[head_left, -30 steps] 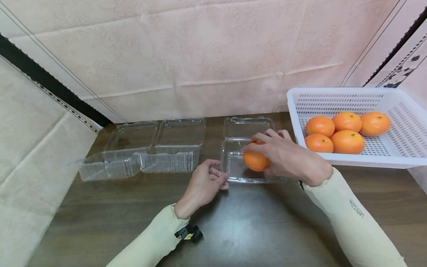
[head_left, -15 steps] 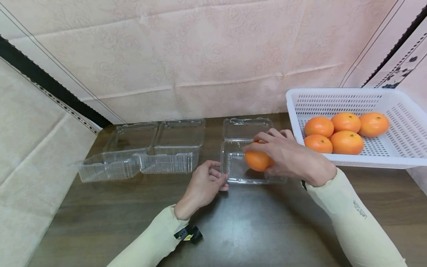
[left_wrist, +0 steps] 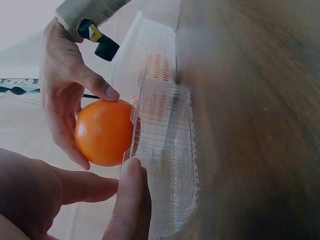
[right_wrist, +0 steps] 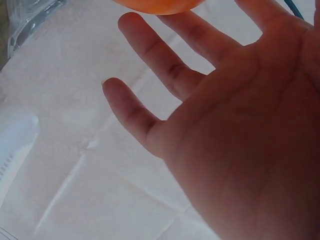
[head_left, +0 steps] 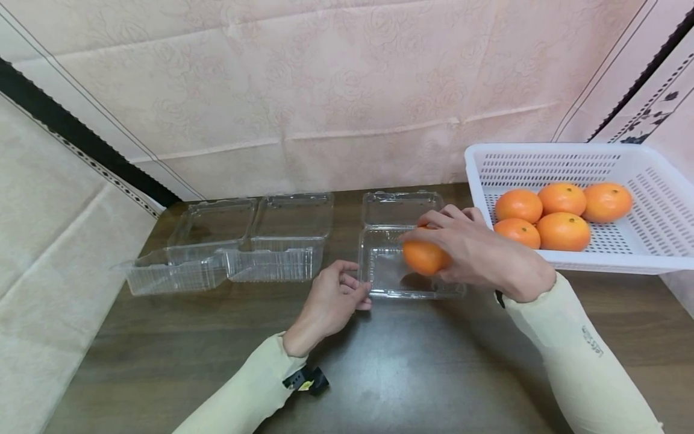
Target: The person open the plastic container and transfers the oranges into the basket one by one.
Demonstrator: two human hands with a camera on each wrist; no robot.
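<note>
In the head view, my right hand (head_left: 477, 250) grips an orange (head_left: 425, 258) above the base of an open clear plastic clamshell container (head_left: 387, 280). The left wrist view shows this orange (left_wrist: 104, 134) between the thumb and fingers, level with the container's rim and overlapping it. My left hand (head_left: 333, 298) pinches the container's near left corner, with the thumb outside its wall (left_wrist: 160, 150). Only the orange's lower edge (right_wrist: 157, 5) appears in the right wrist view, by the fingertips. The container's lid (head_left: 402, 209) lies folded back towards the cloth.
Two more open clear containers, one at far left (head_left: 176, 274) and one beside it (head_left: 276, 262), stand left of my hands. A white perforated basket (head_left: 640, 260) with several oranges (head_left: 564, 231) is on the right. Pinkish cloth (head_left: 352, 90) hangs behind the wooden table (head_left: 379, 380).
My right hand has shifted slightly right and a little away from me, carrying the orange with it. The left hand and the container have stayed in place.
</note>
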